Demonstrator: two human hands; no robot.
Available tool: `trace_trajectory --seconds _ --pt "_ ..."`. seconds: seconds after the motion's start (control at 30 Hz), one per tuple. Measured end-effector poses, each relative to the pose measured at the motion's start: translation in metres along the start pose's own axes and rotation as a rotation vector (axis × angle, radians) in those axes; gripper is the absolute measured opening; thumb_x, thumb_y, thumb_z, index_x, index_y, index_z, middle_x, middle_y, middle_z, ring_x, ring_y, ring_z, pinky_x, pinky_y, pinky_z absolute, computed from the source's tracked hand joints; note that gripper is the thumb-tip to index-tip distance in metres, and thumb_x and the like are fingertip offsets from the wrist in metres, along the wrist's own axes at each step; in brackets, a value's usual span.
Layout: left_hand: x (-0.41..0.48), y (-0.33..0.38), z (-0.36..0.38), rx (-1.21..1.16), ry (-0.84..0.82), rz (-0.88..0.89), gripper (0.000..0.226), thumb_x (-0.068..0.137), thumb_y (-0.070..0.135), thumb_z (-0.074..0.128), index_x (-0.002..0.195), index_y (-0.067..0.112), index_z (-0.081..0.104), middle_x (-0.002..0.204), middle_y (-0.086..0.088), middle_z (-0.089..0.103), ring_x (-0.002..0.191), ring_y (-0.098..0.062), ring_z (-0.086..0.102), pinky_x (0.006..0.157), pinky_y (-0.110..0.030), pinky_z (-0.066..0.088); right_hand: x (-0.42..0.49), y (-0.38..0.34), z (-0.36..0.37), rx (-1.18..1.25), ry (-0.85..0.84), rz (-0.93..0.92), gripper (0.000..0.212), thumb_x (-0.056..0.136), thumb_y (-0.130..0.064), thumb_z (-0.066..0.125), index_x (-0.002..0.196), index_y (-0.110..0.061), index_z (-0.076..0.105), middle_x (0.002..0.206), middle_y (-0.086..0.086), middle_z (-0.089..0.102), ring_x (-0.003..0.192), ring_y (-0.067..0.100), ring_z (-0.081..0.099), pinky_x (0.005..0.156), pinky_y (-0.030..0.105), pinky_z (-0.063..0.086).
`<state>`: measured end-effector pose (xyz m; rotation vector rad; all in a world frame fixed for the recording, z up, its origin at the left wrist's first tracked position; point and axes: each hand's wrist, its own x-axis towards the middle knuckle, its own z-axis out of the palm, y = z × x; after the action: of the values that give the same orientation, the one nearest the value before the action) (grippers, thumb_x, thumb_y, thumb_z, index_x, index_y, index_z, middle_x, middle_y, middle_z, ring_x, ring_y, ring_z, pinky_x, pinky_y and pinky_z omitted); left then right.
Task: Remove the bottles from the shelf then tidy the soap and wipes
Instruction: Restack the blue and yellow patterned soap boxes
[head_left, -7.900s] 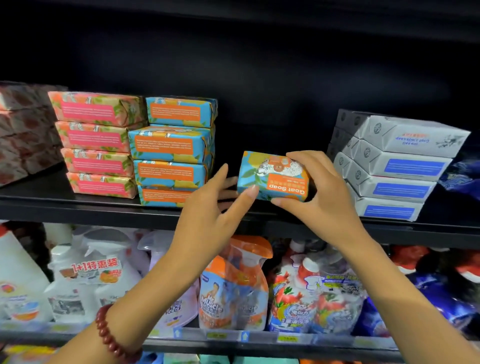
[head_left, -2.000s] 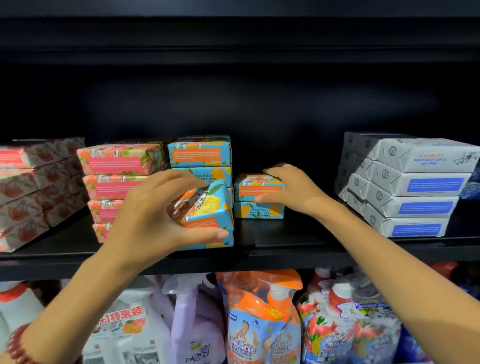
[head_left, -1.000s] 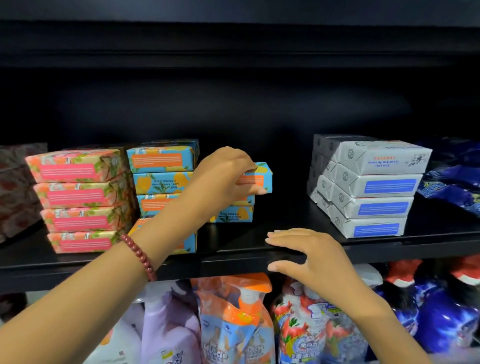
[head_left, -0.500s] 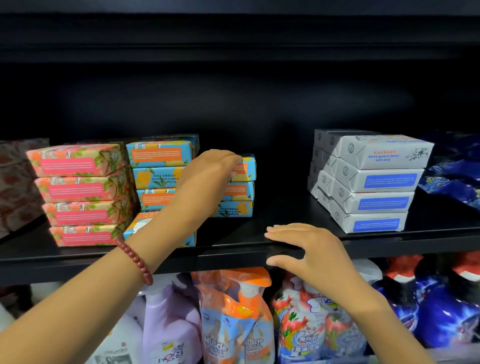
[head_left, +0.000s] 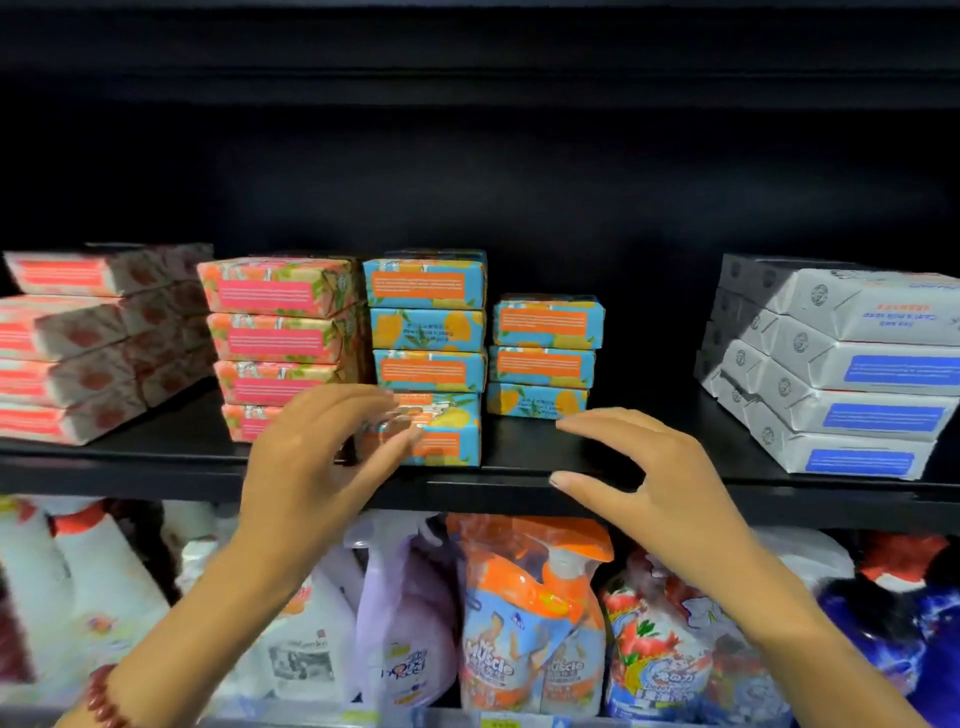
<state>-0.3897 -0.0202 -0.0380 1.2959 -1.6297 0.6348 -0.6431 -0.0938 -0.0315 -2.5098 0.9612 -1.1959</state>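
Blue-and-orange soap boxes stand in two piles on the black shelf (head_left: 156, 465): a tall pile (head_left: 427, 323) and a shorter pile of three (head_left: 543, 357) to its right. The tall pile's lowest box (head_left: 451, 435) juts forward. My left hand (head_left: 319, 460) hovers just in front of that box, blurred, fingers loosely curved and holding nothing. My right hand (head_left: 644, 480) sits at the shelf's front edge below the short pile, fingers spread above the edge and thumb in front of it, also holding nothing.
Pink-and-orange soap boxes (head_left: 280, 338) are stacked left of the blue ones, with red-and-white packs (head_left: 88, 343) further left. White boxes with blue labels (head_left: 852, 374) are stacked at the right. Spray bottles and refill pouches (head_left: 524, 623) crowd the shelf below.
My left hand has let go of the top box of the short blue pile and drawn back down and left to the tall pile's lowest box. My right hand stays at the shelf edge.
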Motion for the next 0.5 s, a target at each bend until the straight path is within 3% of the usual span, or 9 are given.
trace_trajectory --seconds 0.2,0.37,0.5 --pt "-0.039 -0.026 -0.007 0.015 -0.008 -0.164 0.047 0.081 0.048 0.060 0.099 0.006 0.070 0.097 -0.002 0.069 0.090 -0.020 0.064 0.079 -0.037 0.049 0.040 -0.031 0.044 -0.020 -0.129 -0.146 0.048 0.083 -0.035 0.069 0.126 -0.020 0.057 0.127 -0.010 0.054 0.111 -0.010 0.035 0.094 -0.002 0.021" --pt "-0.046 -0.034 -0.005 0.061 -0.005 -0.127 0.040 0.082 0.046 0.062 0.086 0.008 0.073 0.087 0.000 0.069 0.084 -0.016 0.062 0.077 -0.028 0.048 0.050 -0.039 0.073 -0.145 -0.207 -0.216 0.065 0.082 -0.054 0.061 0.135 -0.019 0.046 0.136 -0.006 0.045 0.126 0.007 0.031 0.103 0.020 0.026" --pt "-0.049 -0.039 -0.001 0.055 0.041 -0.098 0.038 0.082 0.045 0.064 0.086 0.008 0.073 0.088 0.000 0.069 0.085 -0.012 0.059 0.079 -0.021 0.046 0.050 -0.046 0.070 -0.168 -0.126 -0.171 0.056 0.072 -0.064 0.058 0.109 -0.022 0.052 0.111 -0.008 0.049 0.105 0.012 0.042 0.084 0.030 0.041"
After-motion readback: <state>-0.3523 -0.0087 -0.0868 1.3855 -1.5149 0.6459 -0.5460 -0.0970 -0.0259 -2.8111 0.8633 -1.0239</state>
